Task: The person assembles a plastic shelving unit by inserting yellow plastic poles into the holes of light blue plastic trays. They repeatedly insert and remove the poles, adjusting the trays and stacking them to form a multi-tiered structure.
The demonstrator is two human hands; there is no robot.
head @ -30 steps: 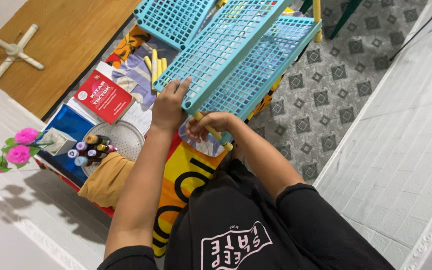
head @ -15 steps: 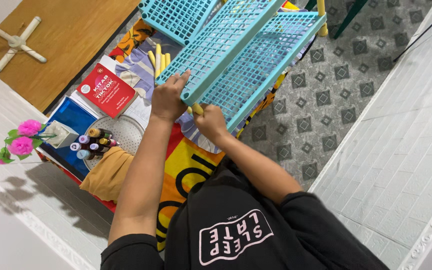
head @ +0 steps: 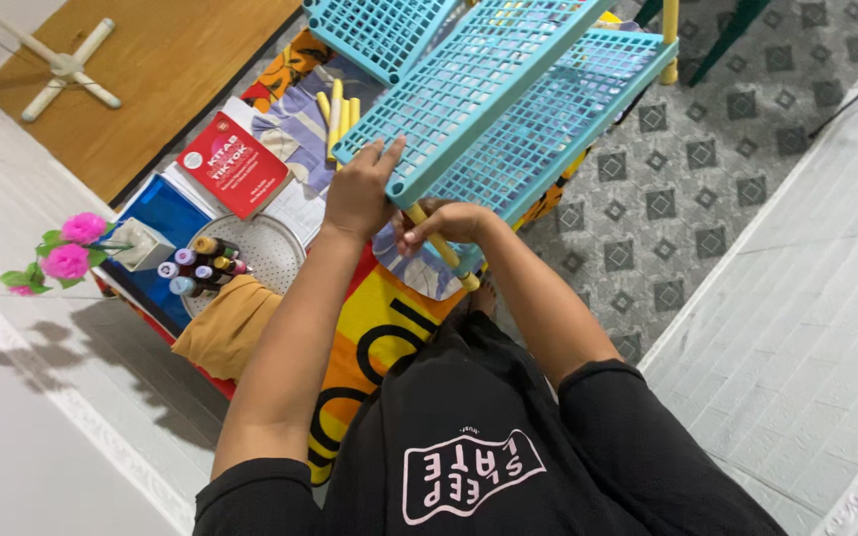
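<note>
A light blue plastic grid shelf rack [head: 508, 89] with several tiers leans over the floor in front of me. My left hand [head: 361, 189] presses flat on the near corner of the upper tier. My right hand [head: 446, 224] is shut on a yellow tube leg [head: 441, 250] that runs under that corner down to the lower tier. Several more yellow tubes [head: 338, 111] lie on the patterned cloth [head: 389, 328] beyond my left hand.
A red book [head: 233, 164], a blue folder [head: 161, 223], a white perforated round tray [head: 270, 258] with several small bottles [head: 196, 268], pink flowers [head: 67, 248] and an ochre cloth [head: 225, 328] lie at left. Grey patterned floor at right, wooden floor at top left.
My right hand slid down from the shelf corner and the yellow tube now shows below it again. The left hand stayed on the corner.
</note>
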